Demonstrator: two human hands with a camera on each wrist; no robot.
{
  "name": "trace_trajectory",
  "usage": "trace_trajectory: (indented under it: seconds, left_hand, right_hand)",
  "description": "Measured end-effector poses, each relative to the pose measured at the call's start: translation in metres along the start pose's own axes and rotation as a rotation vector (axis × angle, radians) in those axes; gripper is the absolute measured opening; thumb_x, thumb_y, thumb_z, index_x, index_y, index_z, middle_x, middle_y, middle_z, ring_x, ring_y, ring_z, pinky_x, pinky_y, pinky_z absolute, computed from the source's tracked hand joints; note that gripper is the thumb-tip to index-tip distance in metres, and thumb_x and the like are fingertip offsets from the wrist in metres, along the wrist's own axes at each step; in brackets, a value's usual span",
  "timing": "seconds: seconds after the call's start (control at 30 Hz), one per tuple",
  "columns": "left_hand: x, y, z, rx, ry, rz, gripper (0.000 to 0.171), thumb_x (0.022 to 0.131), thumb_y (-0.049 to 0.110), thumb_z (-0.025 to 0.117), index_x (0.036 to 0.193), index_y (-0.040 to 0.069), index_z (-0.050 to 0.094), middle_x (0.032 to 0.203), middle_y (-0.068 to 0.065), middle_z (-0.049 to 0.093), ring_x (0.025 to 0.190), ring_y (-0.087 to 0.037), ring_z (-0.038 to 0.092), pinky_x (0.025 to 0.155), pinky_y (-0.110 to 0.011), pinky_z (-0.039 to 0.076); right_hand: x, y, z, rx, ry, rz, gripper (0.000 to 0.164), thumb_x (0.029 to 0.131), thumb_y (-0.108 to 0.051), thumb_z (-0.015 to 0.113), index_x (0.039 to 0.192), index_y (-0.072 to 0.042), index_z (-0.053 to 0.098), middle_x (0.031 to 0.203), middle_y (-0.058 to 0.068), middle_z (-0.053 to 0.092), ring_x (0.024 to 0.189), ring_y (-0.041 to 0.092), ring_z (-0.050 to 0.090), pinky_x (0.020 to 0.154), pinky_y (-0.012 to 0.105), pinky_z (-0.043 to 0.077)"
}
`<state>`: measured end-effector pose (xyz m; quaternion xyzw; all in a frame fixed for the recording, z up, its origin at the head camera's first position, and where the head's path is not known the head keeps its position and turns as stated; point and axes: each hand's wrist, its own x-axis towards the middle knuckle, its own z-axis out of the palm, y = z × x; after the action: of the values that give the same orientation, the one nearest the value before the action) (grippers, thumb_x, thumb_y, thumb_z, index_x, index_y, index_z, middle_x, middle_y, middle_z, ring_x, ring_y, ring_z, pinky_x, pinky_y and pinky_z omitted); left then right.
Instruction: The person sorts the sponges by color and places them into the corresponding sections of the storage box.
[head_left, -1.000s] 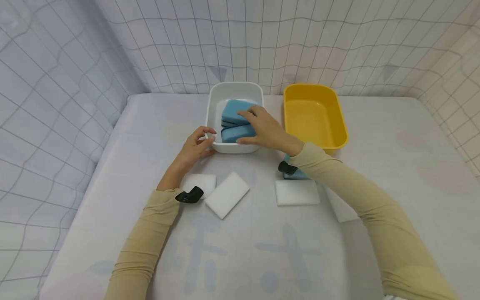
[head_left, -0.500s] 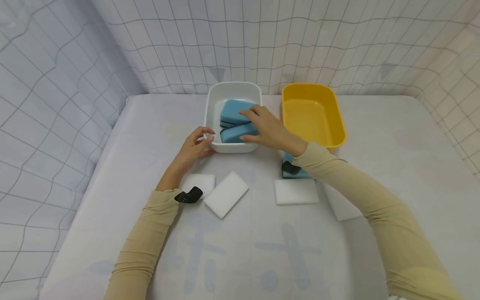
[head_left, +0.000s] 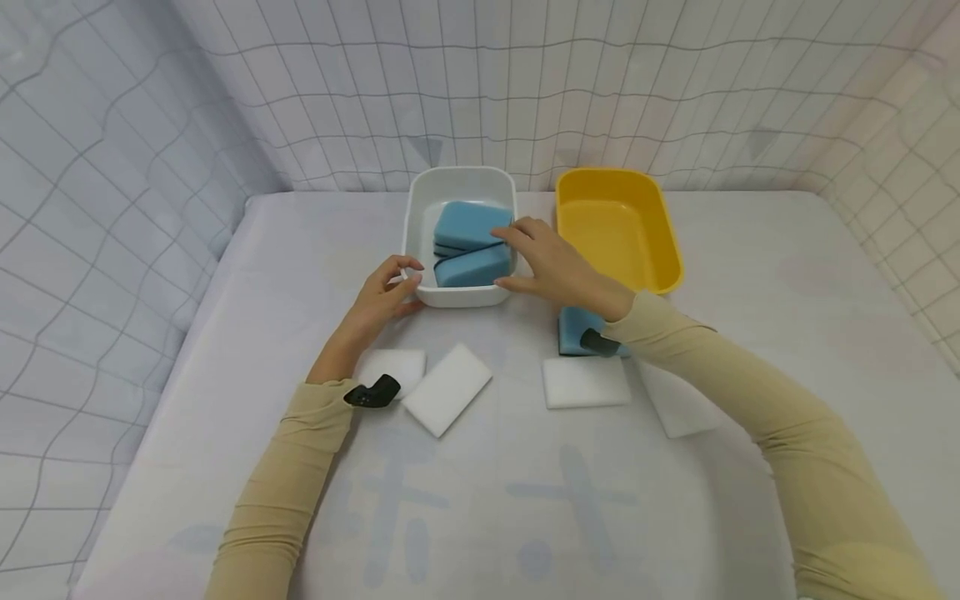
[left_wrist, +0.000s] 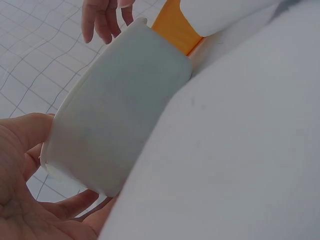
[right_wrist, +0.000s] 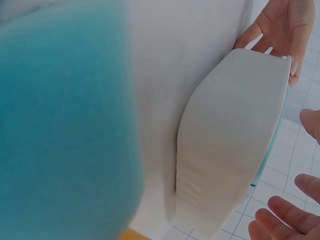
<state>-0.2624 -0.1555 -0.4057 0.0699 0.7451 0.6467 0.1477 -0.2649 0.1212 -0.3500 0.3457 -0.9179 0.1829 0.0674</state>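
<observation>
White plastic tub (head_left: 461,297), blue foam blocks (head_left: 471,225) inside; left hand (head_left: 381,293) gripping its rim; right hand (head_left: 551,260), fingers loose; yellow plastic tub (head_left: 615,233) nearby; beige right sleeve (head_left: 780,423) part-covering white rectangular pad (head_left: 675,404)

Booth-like space — gridded curtains (head_left: 480,92), pale table (head_left: 315,250)

The white tub (head_left: 465,297) looks smooth plastic, the blue sponges (head_left: 472,225) matt foam.
</observation>
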Motion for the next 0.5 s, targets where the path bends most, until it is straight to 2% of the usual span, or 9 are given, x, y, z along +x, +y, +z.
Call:
trace_trajectory:
  seconds: [0.23,0.5]
  left_hand:
    - [0.0,0.001,0.001,-0.001,0.0,-0.008,0.029,0.098,0.022,0.047,0.123,0.008,0.039,0.14,-0.013,0.02,0.131,-0.03,0.036,0.103,-0.044,0.043]
    - [-0.001,0.001,0.001,-0.005,-0.007,0.017,0.026,0.098,0.023,0.047,0.12,0.01,0.041,0.132,-0.009,0.024,0.128,-0.029,0.039,0.101,-0.044,0.045]
  right_hand:
    - [-0.007,0.003,-0.001,-0.011,0.01,0.014,0.063,0.085,-0.036,0.068,0.136,-0.007,0.044,0.125,0.015,0.049,0.109,0.026,0.048,0.095,0.036,0.047]
    - [-0.017,0.009,-0.002,-0.01,0.026,0.012,0.062,0.083,-0.032,0.07,0.135,-0.008,0.045,0.123,0.014,0.05,0.108,0.025,0.048,0.095,0.037,0.047]
